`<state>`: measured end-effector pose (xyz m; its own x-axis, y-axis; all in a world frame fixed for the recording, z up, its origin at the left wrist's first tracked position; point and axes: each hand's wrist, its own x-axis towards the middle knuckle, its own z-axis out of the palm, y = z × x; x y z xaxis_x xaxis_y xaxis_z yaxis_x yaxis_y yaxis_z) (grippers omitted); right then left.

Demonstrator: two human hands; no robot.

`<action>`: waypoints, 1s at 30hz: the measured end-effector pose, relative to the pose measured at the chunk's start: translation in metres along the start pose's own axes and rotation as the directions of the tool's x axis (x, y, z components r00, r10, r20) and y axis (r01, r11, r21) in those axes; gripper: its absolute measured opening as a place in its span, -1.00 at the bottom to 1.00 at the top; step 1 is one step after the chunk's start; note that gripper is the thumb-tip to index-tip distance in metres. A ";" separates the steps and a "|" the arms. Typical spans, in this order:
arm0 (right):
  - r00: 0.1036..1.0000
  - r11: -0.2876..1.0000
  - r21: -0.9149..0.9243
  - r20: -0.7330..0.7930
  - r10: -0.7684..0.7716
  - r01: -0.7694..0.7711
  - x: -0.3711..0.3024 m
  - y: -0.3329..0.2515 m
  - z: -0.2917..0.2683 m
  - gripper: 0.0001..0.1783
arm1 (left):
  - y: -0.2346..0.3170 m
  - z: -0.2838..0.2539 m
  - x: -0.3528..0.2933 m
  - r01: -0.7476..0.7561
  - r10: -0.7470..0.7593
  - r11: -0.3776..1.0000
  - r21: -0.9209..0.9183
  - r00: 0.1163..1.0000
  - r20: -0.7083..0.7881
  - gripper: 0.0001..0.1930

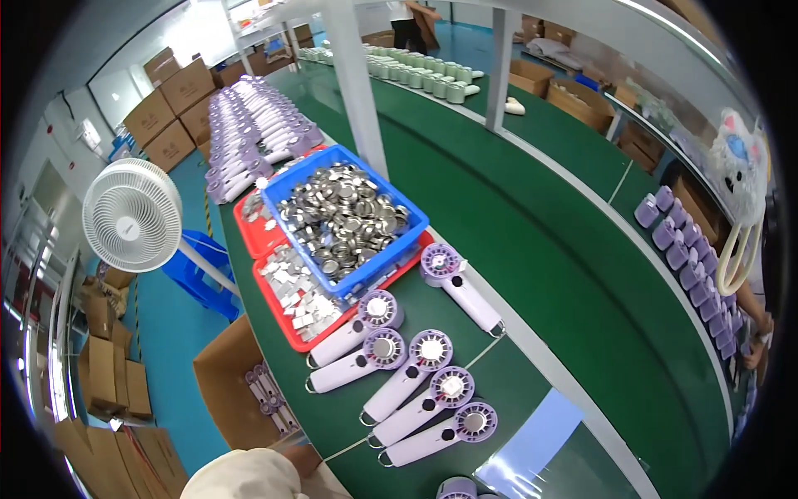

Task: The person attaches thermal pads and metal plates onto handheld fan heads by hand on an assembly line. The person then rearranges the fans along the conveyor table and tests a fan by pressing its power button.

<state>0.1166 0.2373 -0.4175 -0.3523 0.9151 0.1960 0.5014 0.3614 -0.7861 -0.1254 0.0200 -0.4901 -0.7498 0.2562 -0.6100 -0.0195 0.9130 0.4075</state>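
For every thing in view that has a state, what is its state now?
blue bin: full of round metal parts
red tray: holds flat metal pieces
handheld fans: lying flat in a row
white standing fan: upright; spinning or not, unclear
cardboard box: open
hands: not in view

Five lilac handheld fans (416,378) lie flat on the green desk, round grilles up toward two o'clock, pale handles trailing toward eight o'clock, packed side by side. A sixth handheld fan (460,287) lies apart at one o'clock, handle toward four.
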 end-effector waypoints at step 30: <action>0.934 0.964 -0.054 0.241 0.264 -0.259 -0.164 0.119 -0.059 -0.59 | -0.057 -0.005 -0.068 -0.565 0.457 0.706 -0.426 0.824 -0.335 -0.68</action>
<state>0.2808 0.1404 -0.5089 -0.3871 0.9070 -0.1657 0.6172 0.1214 -0.7774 -0.0768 -0.0510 -0.4682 -0.8481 0.5223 -0.0890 0.1279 0.3648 0.9223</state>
